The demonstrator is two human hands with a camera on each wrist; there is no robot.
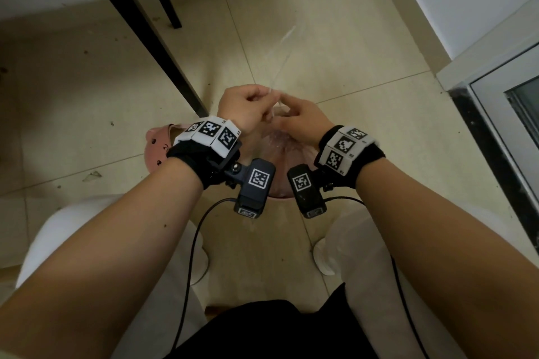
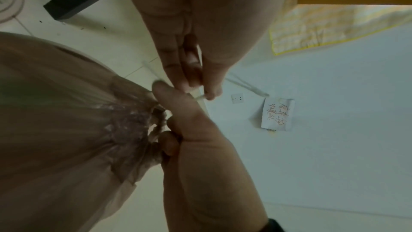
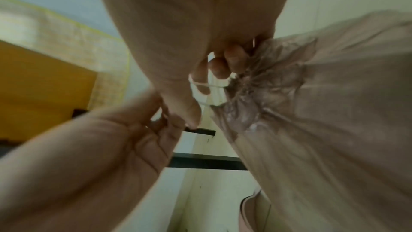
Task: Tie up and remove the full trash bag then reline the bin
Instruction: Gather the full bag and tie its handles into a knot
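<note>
A pinkish translucent trash bag [image 1: 280, 151] sits in a pink bin [image 1: 154, 154] between my knees, its mouth gathered into a puckered neck [image 2: 138, 121]. My left hand [image 1: 248, 105] pinches a thin white drawstring [image 2: 199, 96] just above the neck. One end of the drawstring [image 1: 284, 49] stretches away from the hands. My right hand [image 1: 297, 116] has its index finger extended towards the left hand. Its lower fingers [image 2: 170, 144] curl against the gathered neck [image 3: 252, 84], and a loop of string [image 3: 207, 85] runs round one finger. In the right wrist view the left hand [image 3: 174, 121] comes in from the lower left.
Black table legs [image 1: 140, 26] slant down just left of the hands. A wall and skirting stand ahead, and a metal door frame [image 1: 495, 114] is at the right. My white-trousered knees flank the bin. A yellow cloth [image 2: 323, 29] and a paper note [image 2: 277, 114] are beyond.
</note>
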